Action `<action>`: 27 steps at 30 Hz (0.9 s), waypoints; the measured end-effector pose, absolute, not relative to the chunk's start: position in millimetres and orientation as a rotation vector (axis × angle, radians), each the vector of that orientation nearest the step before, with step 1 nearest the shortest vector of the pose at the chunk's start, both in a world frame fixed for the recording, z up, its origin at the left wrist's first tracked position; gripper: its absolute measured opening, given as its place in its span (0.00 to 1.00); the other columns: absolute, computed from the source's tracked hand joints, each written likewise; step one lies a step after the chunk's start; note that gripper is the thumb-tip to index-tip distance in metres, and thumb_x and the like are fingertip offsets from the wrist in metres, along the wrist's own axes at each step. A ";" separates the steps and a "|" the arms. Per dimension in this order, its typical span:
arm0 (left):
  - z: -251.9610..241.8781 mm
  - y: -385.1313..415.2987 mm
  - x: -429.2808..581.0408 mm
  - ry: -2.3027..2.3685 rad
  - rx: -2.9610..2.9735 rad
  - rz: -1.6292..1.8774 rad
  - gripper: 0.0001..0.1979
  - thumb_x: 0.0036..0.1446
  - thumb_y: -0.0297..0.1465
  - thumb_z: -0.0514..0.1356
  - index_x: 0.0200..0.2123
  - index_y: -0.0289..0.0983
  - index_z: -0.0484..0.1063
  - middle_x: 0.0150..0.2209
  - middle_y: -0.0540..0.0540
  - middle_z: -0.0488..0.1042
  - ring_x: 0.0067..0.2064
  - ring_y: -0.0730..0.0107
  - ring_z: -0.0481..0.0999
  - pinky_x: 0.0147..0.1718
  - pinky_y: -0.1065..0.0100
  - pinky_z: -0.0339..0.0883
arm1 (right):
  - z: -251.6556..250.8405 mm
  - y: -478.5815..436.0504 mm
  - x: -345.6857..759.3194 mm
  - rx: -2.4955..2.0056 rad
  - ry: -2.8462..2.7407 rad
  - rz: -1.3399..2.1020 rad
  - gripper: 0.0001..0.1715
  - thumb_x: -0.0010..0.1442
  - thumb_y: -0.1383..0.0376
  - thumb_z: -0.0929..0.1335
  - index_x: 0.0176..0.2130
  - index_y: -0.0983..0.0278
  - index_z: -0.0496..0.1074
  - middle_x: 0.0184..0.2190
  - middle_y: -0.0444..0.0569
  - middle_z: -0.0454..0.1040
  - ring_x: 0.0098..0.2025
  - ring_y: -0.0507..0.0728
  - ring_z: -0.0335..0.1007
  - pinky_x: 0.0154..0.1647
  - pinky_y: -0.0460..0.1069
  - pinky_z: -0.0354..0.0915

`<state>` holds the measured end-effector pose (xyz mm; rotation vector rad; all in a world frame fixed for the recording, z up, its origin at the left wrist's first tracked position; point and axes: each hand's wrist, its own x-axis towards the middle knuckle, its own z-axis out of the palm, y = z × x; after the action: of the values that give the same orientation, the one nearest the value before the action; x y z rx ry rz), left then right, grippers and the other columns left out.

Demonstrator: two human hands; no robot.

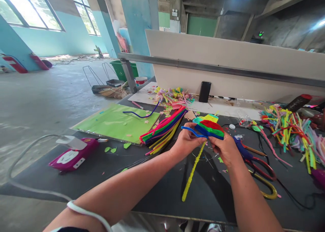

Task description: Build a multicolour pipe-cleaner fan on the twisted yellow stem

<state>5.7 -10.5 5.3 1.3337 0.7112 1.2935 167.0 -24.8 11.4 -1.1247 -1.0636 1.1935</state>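
Observation:
Over the dark table, both my hands hold a craft piece (212, 126) made of bent pipe cleaners in red, green, blue, yellow and turquoise. A yellow wrapped stem (194, 171) slants down from it toward the table's front edge. My left hand (188, 139) pinches a loose blue pipe cleaner (194, 132) at the piece's left side. My right hand (223, 145) grips the lower right of the coloured part, its fingers partly hidden behind it. Left of my hands lies a bundle of pipe cleaners (165, 130) in pink, green, purple and yellow.
Scissors (264, 172) lie close to my right forearm. A purple power strip (73, 154) with a charger and cable sits at left, near a green sheet (119, 122). A black phone (204, 92) leans against the white board. Pipe cleaner scraps (286, 130) pile up at right.

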 end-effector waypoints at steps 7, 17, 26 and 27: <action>1.6 -1.4 0.9 0.815 1.337 1.341 0.17 0.49 0.35 0.64 0.40 0.35 0.64 0.33 0.48 0.71 0.34 0.73 0.71 0.36 0.70 0.65 | 12.8 -27.2 165.3 -1.131 -1.069 1.194 0.18 0.43 0.63 0.74 0.34 0.64 0.67 0.14 0.37 0.65 0.15 0.48 0.57 0.12 0.43 0.52; 12.4 -7.3 2.7 0.757 1.223 1.236 0.16 0.47 0.34 0.65 0.38 0.34 0.66 0.31 0.49 0.71 0.31 0.75 0.70 0.32 0.72 0.62 | 12.3 -27.1 163.8 -1.150 -1.095 1.164 0.16 0.44 0.63 0.74 0.34 0.63 0.68 0.14 0.37 0.65 0.16 0.49 0.58 0.12 0.43 0.53; 8.9 -0.9 -1.4 0.786 1.167 1.174 0.10 0.49 0.34 0.62 0.31 0.33 0.70 0.27 0.48 0.73 0.26 0.76 0.69 0.28 0.72 0.62 | 11.8 -28.5 163.6 -1.138 -1.092 1.178 0.16 0.43 0.62 0.74 0.32 0.63 0.67 0.14 0.37 0.64 0.15 0.48 0.56 0.12 0.43 0.53; 8.2 -0.3 -2.0 0.778 1.155 1.169 0.11 0.49 0.35 0.62 0.31 0.33 0.70 0.28 0.47 0.73 0.26 0.76 0.69 0.28 0.71 0.62 | 11.6 -28.3 163.6 -1.134 -1.091 1.175 0.16 0.43 0.62 0.74 0.32 0.63 0.67 0.14 0.37 0.64 0.15 0.48 0.56 0.12 0.43 0.53</action>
<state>-2.0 -0.3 8.2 1.1547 0.7776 1.1695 163.6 -28.3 11.6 -1.1343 -1.0914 1.1751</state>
